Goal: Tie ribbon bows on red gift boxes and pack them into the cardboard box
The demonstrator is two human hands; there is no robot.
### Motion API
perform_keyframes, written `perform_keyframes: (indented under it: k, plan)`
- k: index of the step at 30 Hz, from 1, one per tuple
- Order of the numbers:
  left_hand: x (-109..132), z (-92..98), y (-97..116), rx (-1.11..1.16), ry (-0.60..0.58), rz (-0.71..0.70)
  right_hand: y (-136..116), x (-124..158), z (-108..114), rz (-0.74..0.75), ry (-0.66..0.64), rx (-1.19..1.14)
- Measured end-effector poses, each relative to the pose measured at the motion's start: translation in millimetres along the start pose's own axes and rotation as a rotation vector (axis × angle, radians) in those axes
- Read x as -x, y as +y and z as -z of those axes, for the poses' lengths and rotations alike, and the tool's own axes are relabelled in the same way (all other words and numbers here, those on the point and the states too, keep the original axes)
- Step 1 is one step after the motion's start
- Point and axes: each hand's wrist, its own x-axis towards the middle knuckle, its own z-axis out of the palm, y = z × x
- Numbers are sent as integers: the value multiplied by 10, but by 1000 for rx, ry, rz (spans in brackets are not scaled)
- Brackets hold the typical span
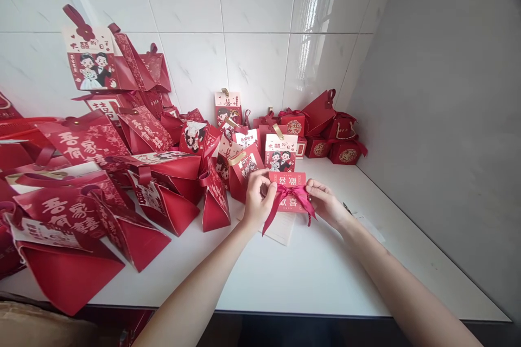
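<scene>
A small red gift box point(290, 205) with gold lettering and a magenta ribbon bow point(292, 191) is held up between both hands above the counter. My left hand point(259, 195) grips its left side, thumb and fingers pinched at the edge by the bow. On the other side, my right hand point(325, 200) has its fingers closed on the right edge near the ribbon. The lettering faces me upside down. Beneath the box lies a pale paper pad point(280, 230), partly covered. Just behind stands a red and white gift box with a cartoon couple point(281, 154).
Many red gift boxes, such as a triangular one point(152, 225), crowd the left of the white counter point(309, 276). Smaller boxes point(344, 153) stack against the tiled wall at the back right. A grey wall point(439, 119) bounds the right side. A pen point(346, 208) lies near my right wrist.
</scene>
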Motion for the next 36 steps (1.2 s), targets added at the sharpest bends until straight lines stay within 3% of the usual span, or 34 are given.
perform_keyframes:
  k: [36]
  plan:
    - [17, -11, -10, -108, 16, -34, -6, 6, -23, 5, 8, 81]
